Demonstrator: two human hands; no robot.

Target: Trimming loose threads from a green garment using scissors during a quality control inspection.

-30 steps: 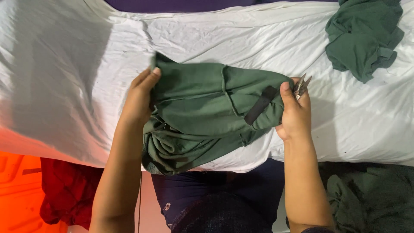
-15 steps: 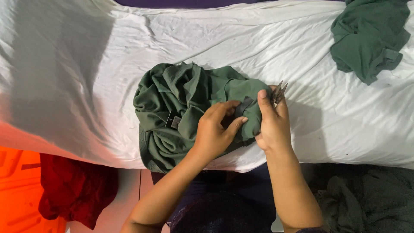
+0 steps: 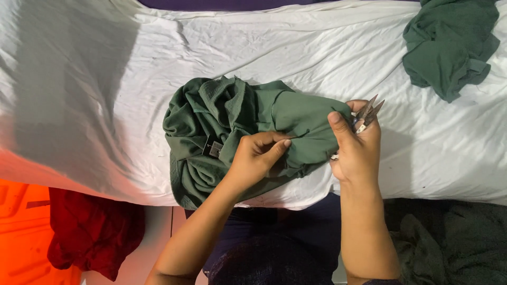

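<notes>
A crumpled dark green garment lies on the white sheet-covered table near its front edge. My left hand pinches a fold of the garment near its middle, beside a small dark tag. My right hand grips the garment's right end, thumb pressed on the cloth. The same hand also holds small metal thread snips, whose blades stick out above the fingers.
A second bunched green garment sits at the table's far right corner. Below the table edge, a dark red cloth hangs by an orange crate at left. Dark grey-green cloth is piled at lower right.
The garment went from a flat fold to a bunched heap. My left hand moved from its left edge to its middle and now pinches a fold. My right hand stayed at the right end.
</notes>
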